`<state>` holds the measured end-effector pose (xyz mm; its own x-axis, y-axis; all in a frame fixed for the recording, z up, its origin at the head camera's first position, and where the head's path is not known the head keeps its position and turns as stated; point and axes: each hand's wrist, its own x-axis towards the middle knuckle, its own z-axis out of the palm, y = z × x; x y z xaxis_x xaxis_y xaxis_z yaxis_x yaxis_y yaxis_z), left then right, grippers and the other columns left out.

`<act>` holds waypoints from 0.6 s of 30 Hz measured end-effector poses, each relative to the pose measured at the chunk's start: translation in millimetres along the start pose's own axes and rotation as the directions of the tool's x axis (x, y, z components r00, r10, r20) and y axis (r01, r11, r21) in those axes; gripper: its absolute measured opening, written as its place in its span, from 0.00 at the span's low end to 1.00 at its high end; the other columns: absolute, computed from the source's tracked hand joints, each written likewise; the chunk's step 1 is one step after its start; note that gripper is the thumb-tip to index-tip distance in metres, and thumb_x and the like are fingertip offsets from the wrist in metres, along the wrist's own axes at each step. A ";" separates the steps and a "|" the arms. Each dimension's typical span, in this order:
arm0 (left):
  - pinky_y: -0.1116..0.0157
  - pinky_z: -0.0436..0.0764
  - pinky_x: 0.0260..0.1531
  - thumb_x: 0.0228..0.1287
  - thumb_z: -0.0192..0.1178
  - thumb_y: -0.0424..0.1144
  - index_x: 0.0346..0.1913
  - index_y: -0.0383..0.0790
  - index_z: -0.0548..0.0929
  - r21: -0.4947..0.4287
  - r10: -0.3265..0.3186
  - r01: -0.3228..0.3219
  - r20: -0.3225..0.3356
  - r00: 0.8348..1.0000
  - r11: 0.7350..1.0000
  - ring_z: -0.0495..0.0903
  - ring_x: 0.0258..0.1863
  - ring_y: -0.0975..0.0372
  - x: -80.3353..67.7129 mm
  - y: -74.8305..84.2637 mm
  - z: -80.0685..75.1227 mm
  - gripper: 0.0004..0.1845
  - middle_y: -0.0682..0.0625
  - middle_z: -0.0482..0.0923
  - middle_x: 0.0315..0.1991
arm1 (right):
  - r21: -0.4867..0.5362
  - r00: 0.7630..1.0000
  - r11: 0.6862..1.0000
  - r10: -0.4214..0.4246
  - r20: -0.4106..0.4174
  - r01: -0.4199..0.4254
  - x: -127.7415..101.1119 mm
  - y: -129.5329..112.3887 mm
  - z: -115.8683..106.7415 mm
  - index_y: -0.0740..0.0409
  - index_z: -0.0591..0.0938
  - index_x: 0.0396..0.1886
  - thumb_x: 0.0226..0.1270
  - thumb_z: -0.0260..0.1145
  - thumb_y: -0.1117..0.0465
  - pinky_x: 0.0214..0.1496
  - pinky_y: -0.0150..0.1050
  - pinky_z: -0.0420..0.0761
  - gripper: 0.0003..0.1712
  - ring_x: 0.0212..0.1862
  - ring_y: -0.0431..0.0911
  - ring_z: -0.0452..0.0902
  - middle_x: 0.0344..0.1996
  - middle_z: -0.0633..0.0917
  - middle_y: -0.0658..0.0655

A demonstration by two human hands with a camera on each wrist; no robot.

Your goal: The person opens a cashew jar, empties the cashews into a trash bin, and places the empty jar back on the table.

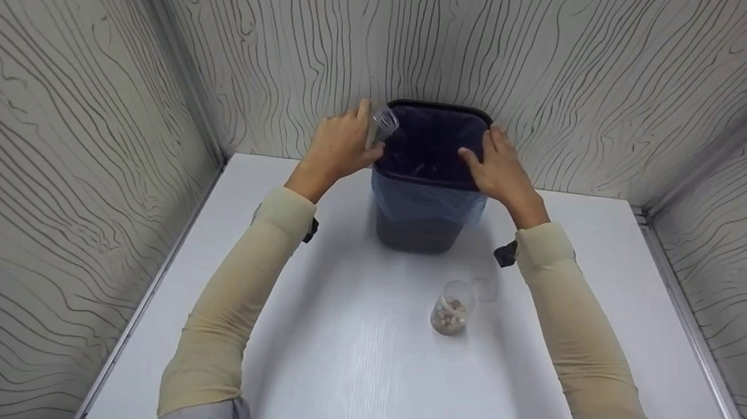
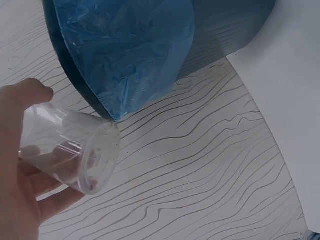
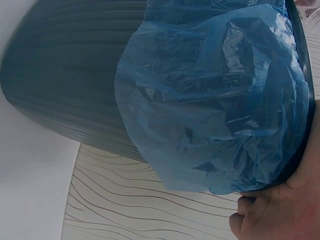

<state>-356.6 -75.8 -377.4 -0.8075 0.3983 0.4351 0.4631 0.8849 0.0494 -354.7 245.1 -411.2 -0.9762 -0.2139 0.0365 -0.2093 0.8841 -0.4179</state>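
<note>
My left hand (image 1: 342, 141) grips a clear plastic cup (image 2: 65, 132), thumb on one side and fingers on the other. The cup lies tilted over at the left rim of a dark trash bin (image 1: 414, 235), its mouth towards the opening in the head view. Nothing shows inside it in the left wrist view. A blue plastic bag (image 3: 210, 100) lines the bin and folds down over its outside. On the bin's right rim, my right hand (image 1: 501, 172) holds on, thumb over the inner side and fingers curled around the outer side.
Nearer on the white table (image 1: 349, 365), a second clear cup (image 1: 450, 315) stands with small pale pieces in it. A clear round lid (image 1: 486, 290) lies beside it. Patterned walls (image 1: 293, 46) rise close behind the bin and at both sides.
</note>
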 end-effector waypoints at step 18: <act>0.46 0.86 0.28 0.66 0.69 0.55 0.68 0.31 0.69 -0.154 -0.072 0.065 -0.045 0.996 0.986 0.87 0.27 0.46 -7.1 -4.8 1.3 0.39 0.37 0.88 0.36 | 0.005 1.000 1.000 0.010 0.007 -0.010 0.2 -0.2 0.3 0.72 0.41 0.85 0.86 0.37 0.33 0.87 0.60 0.36 0.52 0.87 0.65 0.26 0.86 0.36 0.71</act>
<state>-353.6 -82.5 -381.9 -0.8215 0.3219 0.4706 0.4608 0.8609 0.2155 -354.8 244.8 -411.3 -0.9779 -0.2076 0.0258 -0.1989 0.8843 -0.4224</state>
